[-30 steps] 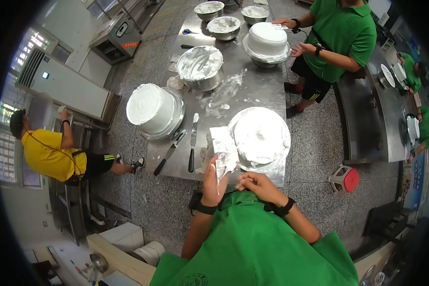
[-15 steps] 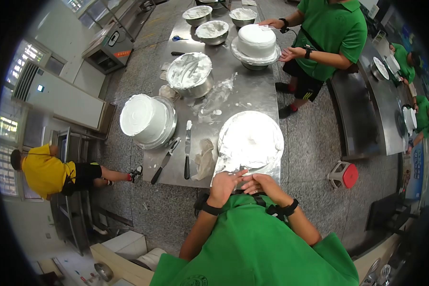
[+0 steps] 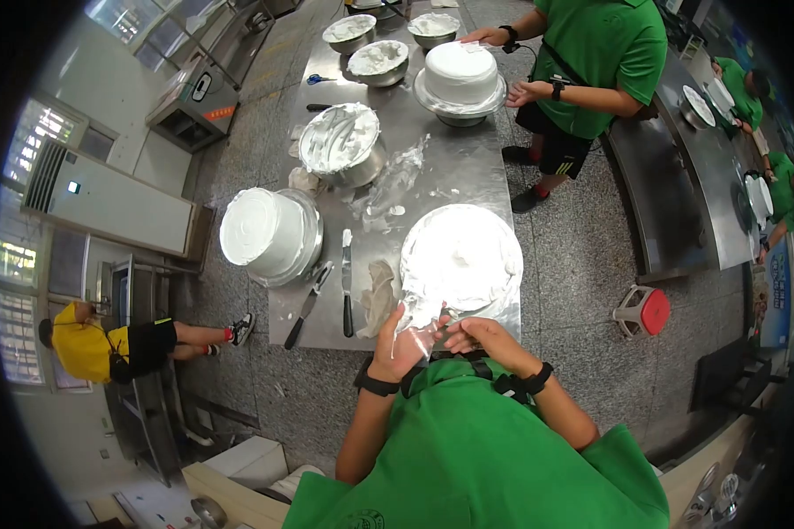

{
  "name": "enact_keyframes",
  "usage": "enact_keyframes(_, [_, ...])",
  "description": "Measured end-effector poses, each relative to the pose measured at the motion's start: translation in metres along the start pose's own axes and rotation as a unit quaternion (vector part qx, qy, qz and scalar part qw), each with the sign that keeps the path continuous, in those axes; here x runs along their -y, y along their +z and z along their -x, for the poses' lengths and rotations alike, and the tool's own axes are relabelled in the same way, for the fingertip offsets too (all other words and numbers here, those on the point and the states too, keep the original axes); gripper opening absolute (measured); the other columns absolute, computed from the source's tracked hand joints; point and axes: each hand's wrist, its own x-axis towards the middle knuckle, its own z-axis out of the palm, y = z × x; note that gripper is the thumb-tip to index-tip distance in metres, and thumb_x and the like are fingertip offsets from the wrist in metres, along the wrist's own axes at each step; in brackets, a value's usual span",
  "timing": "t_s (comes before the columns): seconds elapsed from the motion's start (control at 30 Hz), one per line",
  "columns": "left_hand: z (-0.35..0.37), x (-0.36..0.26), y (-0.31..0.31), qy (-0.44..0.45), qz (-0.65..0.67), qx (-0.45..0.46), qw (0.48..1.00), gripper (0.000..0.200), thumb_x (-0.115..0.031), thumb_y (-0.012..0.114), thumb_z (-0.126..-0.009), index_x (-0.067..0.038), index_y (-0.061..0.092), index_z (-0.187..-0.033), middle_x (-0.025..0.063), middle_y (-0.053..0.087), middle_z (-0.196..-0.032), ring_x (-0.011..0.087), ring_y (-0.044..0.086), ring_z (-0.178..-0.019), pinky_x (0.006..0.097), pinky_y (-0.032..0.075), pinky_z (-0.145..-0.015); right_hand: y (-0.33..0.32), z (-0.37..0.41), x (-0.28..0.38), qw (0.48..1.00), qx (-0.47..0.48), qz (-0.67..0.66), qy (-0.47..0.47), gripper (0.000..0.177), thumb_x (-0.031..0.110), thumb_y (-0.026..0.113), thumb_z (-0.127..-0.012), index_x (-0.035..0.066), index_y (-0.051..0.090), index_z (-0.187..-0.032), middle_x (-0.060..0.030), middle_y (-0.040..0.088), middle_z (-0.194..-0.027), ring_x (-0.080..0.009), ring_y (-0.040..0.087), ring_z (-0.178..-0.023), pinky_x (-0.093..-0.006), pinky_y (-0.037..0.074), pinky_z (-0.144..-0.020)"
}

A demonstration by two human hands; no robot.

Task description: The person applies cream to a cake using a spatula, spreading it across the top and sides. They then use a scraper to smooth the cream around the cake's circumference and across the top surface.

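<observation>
At the table's near edge my left hand is closed on a clear, crinkled plastic bag with white cream in or on it. Facing it, my right hand has its fingers apart beside the bag; any contact there is hard to make out. Just beyond both hands lies a round board spread with white cream. To its left are a crumpled beige cloth, a cream-smeared spatula and another spatula with a dark handle.
A cream-coated cake stands at the table's left edge, near a bowl of cream. Across the table, a co-worker in green touches another white cake. A red-topped stool stands right.
My hands have moved apart, and the clear plastic bag now shows in my left hand. The view has shifted slightly. The person in yellow at the left has changed posture.
</observation>
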Motion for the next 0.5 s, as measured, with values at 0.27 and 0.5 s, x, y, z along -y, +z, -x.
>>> enact_keyframes(0.27, [0.009, -0.015, 0.012, 0.177, -0.154, -0.018, 0.972, 0.052, -0.044, 0.042, -0.102, -0.003, 0.045, -0.134, 0.0175, 0.059, -0.121, 0.0271, 0.059, -0.106, 0.0371, 0.047, -0.085, -0.010, 0.010, -0.004, 1.000, -0.023, -0.002, 0.003, 0.038, 0.026, 0.039, -0.106, -0.003, 0.057, -0.122, -0.0110, 0.069, -0.103, -0.0153, 0.066, -0.091, -0.0266, 0.052, -0.085])
enact_keyframes(0.5, [-0.050, -0.025, -0.014, 0.443, -0.705, -0.090, 0.546, 0.025, -0.013, 0.070, -0.086, -0.005, 0.054, -0.104, 0.0179, 0.032, -0.142, 0.0273, 0.047, -0.117, 0.0404, 0.041, -0.100, -0.013, 0.018, 0.000, 0.999, -0.047, 0.010, -0.012, 0.039, 0.024, 0.036, -0.106, -0.005, 0.057, -0.122, -0.0133, 0.069, -0.106, -0.0171, 0.066, -0.094, -0.0286, 0.052, -0.088])
